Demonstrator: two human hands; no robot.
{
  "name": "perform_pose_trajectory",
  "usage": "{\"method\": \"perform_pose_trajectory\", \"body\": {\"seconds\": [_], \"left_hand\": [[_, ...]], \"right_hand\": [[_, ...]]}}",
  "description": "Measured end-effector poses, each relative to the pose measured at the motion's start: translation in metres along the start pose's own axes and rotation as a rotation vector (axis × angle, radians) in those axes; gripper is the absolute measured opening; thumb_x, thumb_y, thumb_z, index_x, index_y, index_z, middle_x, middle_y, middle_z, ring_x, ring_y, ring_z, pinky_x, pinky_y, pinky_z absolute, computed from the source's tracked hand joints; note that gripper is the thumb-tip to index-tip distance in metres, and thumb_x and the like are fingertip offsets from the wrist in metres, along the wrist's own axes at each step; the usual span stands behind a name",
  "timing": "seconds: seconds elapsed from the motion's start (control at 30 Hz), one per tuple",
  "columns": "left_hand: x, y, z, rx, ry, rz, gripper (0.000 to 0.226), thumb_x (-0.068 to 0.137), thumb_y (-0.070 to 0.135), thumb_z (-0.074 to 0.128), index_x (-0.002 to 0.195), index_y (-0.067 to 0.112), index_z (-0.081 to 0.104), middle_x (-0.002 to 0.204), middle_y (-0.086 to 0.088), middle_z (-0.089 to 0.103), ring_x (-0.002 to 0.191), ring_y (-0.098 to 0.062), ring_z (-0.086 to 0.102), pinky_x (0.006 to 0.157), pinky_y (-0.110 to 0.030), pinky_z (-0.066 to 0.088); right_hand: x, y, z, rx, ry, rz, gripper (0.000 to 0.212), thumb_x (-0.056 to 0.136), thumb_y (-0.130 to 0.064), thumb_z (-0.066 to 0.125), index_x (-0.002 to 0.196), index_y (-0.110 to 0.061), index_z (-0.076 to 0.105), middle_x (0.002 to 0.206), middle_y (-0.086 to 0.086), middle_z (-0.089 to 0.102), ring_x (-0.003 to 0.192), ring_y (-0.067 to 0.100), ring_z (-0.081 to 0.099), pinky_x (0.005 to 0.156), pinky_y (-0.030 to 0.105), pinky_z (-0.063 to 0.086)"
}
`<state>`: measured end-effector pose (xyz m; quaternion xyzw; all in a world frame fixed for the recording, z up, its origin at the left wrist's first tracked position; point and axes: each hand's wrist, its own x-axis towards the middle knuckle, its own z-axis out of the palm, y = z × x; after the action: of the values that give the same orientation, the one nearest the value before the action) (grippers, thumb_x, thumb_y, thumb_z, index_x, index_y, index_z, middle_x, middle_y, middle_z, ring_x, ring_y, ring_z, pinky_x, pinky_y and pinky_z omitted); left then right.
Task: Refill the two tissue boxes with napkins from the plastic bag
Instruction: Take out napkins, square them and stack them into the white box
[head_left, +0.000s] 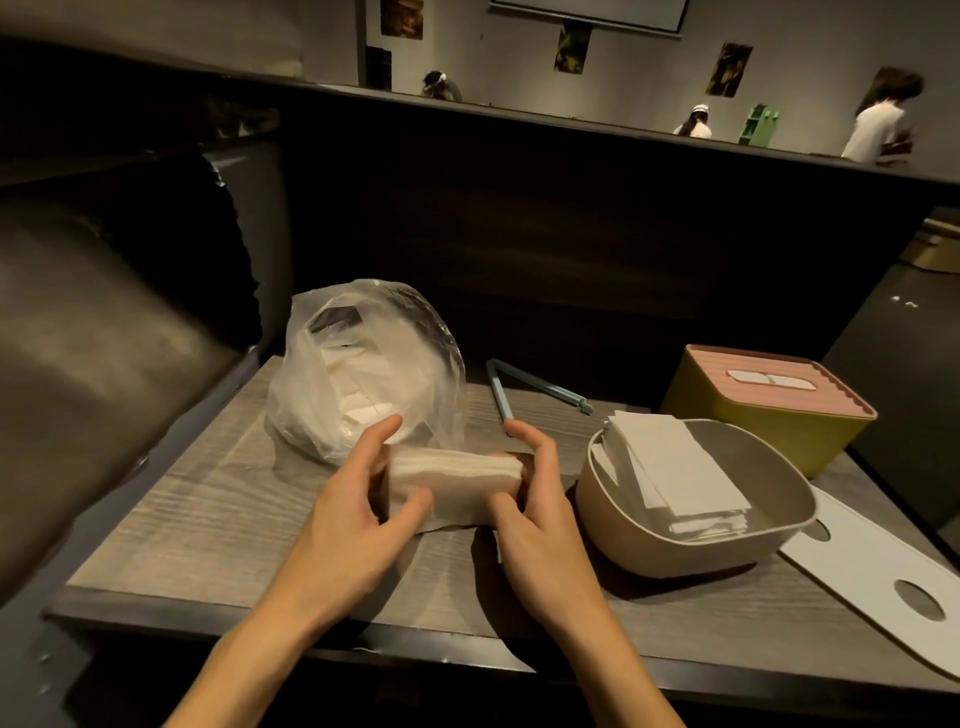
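Note:
A stack of white napkins (457, 480) is held just above the wooden table between both hands. My left hand (358, 499) grips its left end and my right hand (535, 488) grips its right end. Behind them stands a clear plastic bag (363, 364) with more napkins inside. To the right sits an open beige tissue box (623, 530) with a pile of napkins (675, 473) in it. Its white lid (878, 566) with holes lies flat at the right edge. A yellow tissue box (769, 415) with a closed pink lid stands behind.
Blue tongs (524, 387) lie on the table (208, 509) between the bag and the yellow box. A dark padded bench seat runs along the left. A dark partition wall rises behind the table. Several people are in the far background.

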<state>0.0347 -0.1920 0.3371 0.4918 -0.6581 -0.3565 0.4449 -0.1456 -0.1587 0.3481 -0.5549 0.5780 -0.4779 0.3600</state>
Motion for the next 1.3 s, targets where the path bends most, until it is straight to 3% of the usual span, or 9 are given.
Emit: {"method": "perform_pose_trajectory", "body": {"seconds": [0.17,0.33,0.43,0.6,0.7,0.87,1.03,1.2,1.3], "left_hand": [[0.000,-0.002,-0.004,0.087,-0.077,-0.018,0.085,0.087,0.018,0.079,0.145,0.052,0.027,0.125,0.033,0.052,0.115,0.023,0.050,0.100,-0.010,0.040],[0.003,0.001,-0.008,-0.057,-0.042,-0.079,0.081,0.091,0.023,0.073,0.156,0.036,0.026,0.102,0.023,0.074,0.104,0.006,0.067,0.096,-0.022,0.047],[0.006,0.000,-0.010,-0.187,-0.014,-0.136,0.082,0.087,0.025,0.072,0.156,0.030,0.028,0.109,0.011,0.078,0.105,-0.008,0.072,0.100,-0.037,0.052],[0.007,0.008,-0.013,-0.278,-0.008,-0.213,0.059,0.086,0.020,0.074,0.139,0.028,0.049,0.104,0.000,0.080,0.095,-0.014,0.076,0.082,-0.025,0.058],[0.008,0.019,-0.013,-0.342,0.007,-0.269,0.047,0.089,0.020,0.074,0.132,0.027,0.056,0.104,-0.002,0.079,0.096,-0.019,0.076,0.088,-0.036,0.056],[0.014,0.047,-0.014,-0.286,-0.021,-0.234,0.018,0.091,0.024,0.073,0.109,0.021,0.075,0.098,0.001,0.079,0.092,-0.018,0.074,0.080,-0.027,0.056],[0.037,0.089,0.010,-0.163,-0.175,-0.099,0.012,0.095,0.026,0.067,0.102,0.022,0.077,0.094,0.003,0.077,0.086,-0.012,0.071,0.069,-0.020,0.057],[0.068,0.127,0.066,-0.076,-0.284,-0.048,0.009,0.093,0.032,0.072,0.098,0.026,0.076,0.096,0.003,0.074,0.090,-0.012,0.071,0.076,-0.027,0.058],[0.082,0.146,0.104,-0.071,-0.332,0.000,0.005,0.095,0.030,0.071,0.098,0.027,0.074,0.098,0.002,0.072,0.092,-0.012,0.070,0.077,-0.028,0.058]], "right_hand": [[-0.002,-0.001,0.000,-0.052,-0.030,-0.009,0.063,0.101,-0.011,0.055,0.143,-0.052,0.032,0.119,-0.013,0.068,0.110,0.003,0.064,0.101,0.029,0.052],[-0.005,-0.003,-0.006,-0.051,-0.029,-0.029,0.056,0.104,-0.017,0.059,0.146,-0.045,0.034,0.114,-0.015,0.071,0.104,0.000,0.068,0.089,0.018,0.054],[-0.009,-0.007,-0.009,-0.075,-0.073,-0.002,0.058,0.101,-0.023,0.062,0.145,-0.048,0.035,0.113,-0.015,0.068,0.098,-0.003,0.068,0.083,0.019,0.057],[-0.015,-0.014,-0.013,-0.137,-0.071,-0.001,0.037,0.103,-0.040,0.057,0.137,-0.050,0.044,0.096,-0.009,0.066,0.082,0.002,0.066,0.068,0.022,0.056],[-0.021,-0.022,-0.017,-0.146,-0.027,-0.004,0.031,0.103,-0.042,0.057,0.131,-0.050,0.047,0.088,-0.003,0.069,0.078,0.011,0.069,0.066,0.032,0.060],[-0.033,-0.047,-0.032,-0.304,-0.061,0.006,0.028,0.102,-0.050,0.053,0.126,-0.056,0.039,0.106,-0.016,0.058,0.088,0.004,0.066,0.072,0.028,0.063],[-0.036,-0.070,-0.076,-0.342,-0.005,-0.021,0.023,0.105,-0.044,0.051,0.126,-0.049,0.045,0.104,-0.017,0.063,0.081,-0.007,0.064,0.053,0.010,0.049],[-0.029,-0.067,-0.133,-0.358,0.165,0.040,0.024,0.103,-0.039,0.058,0.124,-0.050,0.052,0.107,-0.024,0.058,0.087,0.003,0.067,0.059,0.021,0.061],[-0.025,-0.062,-0.167,-0.382,0.239,0.057,0.026,0.104,-0.036,0.058,0.126,-0.048,0.053,0.117,-0.020,0.057,0.094,0.000,0.060,0.062,0.020,0.055]]}}
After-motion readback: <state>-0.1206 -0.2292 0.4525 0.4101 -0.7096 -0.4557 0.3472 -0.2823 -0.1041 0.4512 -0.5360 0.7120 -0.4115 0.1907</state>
